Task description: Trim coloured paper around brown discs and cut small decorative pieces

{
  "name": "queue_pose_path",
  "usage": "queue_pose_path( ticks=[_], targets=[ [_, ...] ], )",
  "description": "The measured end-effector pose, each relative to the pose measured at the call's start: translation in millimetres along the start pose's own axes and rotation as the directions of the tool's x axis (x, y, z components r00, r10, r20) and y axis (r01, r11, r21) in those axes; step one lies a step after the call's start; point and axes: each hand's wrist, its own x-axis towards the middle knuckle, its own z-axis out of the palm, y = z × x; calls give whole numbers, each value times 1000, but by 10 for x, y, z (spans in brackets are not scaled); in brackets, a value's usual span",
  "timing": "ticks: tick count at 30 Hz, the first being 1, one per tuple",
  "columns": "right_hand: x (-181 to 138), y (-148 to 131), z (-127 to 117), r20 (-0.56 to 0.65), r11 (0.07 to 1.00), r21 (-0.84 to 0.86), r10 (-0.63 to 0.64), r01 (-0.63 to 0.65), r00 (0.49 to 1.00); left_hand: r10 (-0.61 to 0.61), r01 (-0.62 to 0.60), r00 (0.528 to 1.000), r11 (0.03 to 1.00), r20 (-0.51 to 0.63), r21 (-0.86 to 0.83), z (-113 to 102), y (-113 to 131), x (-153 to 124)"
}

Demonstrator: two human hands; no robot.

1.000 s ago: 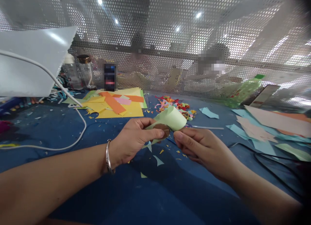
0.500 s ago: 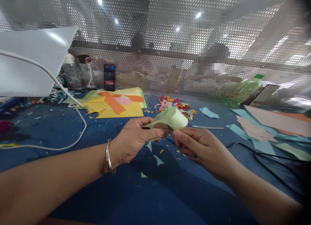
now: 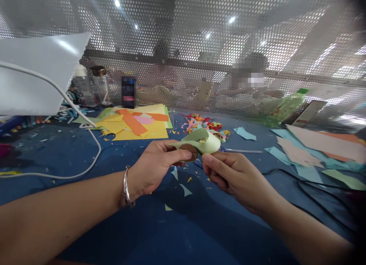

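Observation:
My left hand (image 3: 156,166), with a silver bangle on the wrist, is closed in a pinch on a curled piece of light green paper (image 3: 207,141) and a brown round piece (image 3: 188,150) under it. My right hand (image 3: 233,175) is closed just to the right, its fingertips touching the green paper's lower edge; what it grips is hidden by its fingers. Both hands hover above a blue table (image 3: 183,227) strewn with small paper scraps.
Yellow and orange sheets (image 3: 137,124) lie at the back left, a heap of colourful cuttings (image 3: 204,124) behind the hands, blue, beige and orange sheets (image 3: 317,146) at right. A white cable (image 3: 88,143) and black cables (image 3: 314,185) cross the table. Bottles (image 3: 100,84) stand by a perforated screen.
The green paper has curled lower and flatter between the hands. My right hand has edged slightly left and up towards the left hand.

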Motion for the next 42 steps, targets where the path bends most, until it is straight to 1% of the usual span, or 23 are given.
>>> queue_pose_path(
  ticks=[4,10,15,25,29,34,39,42],
  targets=[
    [3,17,14,-16,1000,4,-2,2,1000,-23,23,1000,1000,-15,11,8,2,-1],
    [10,20,12,-21,998,-57,-29,28,999,-44,44,999,999,-10,-18,22,22,1],
    [8,17,-1,-3,995,-96,-39,39,999,-72,72,997,997,-28,2,10,14,8],
    [6,11,-18,-12,990,-139,-24,22,1000,-117,118,992,993,-55,21,4,36,7],
    [4,-8,6,-21,995,-101,-1,-1,1000,-110,110,993,994,-48,12,9,50,13],
    [-15,-46,46,-6,998,27,64,-64,998,-71,71,996,997,-48,-10,4,35,20],
    [-27,-83,43,25,989,70,132,-134,991,-23,27,998,997,-57,67,-45,-3,41],
    [-27,-90,25,55,983,106,141,-146,988,-11,19,998,992,-59,122,-66,-9,60]
  ],
)
